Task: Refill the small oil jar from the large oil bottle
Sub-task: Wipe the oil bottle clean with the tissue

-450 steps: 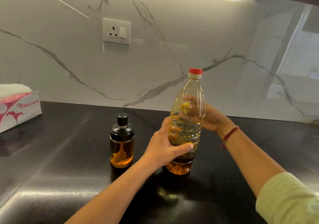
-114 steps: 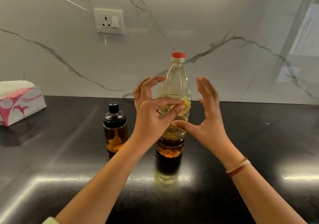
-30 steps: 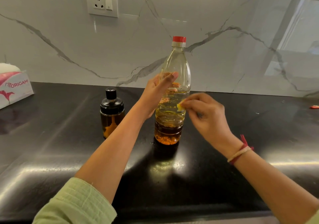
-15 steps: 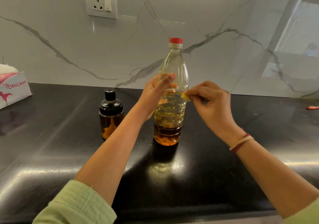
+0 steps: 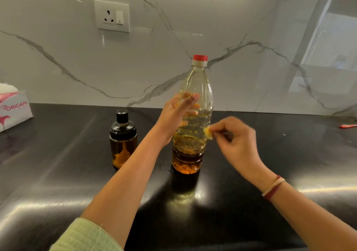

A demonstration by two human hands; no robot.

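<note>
Rear boundary: a white marble-pattern wall [image 5: 231,18] with grey veining, glossy, with a pale reflection at its right side. A white socket plate [image 5: 112,15] with one switch is set in it, upper left.

Below it, a black polished surface [image 5: 58,183] spans the whole width and carries bright glare streaks near the front edge.

Large oil bottle [image 5: 195,84]: clear plastic, upright at the centre of the surface, red cap [image 5: 200,57] on. Pale oil fills roughly the lower half, darker at the base.

Tissue box [image 5: 15,109]: white and pink, at the far left edge, partly out of view.

Small oil jar [image 5: 123,140]: upright, just left of the bottle and apart from it, black lid on, amber contents low.

Left hand [image 5: 175,113]: wrapped round the bottle's left side at mid-height, fingers visible through the plastic.

Right hand [image 5: 235,136]: blurred, fingertips pinching a small yellow scrap [image 5: 208,132] at the bottle's right flank; whether the scrap is attached cannot be told. A red and white band [image 5: 273,187] circles the wrist.

A small red item [image 5: 347,126] lies at the far right edge.
</note>
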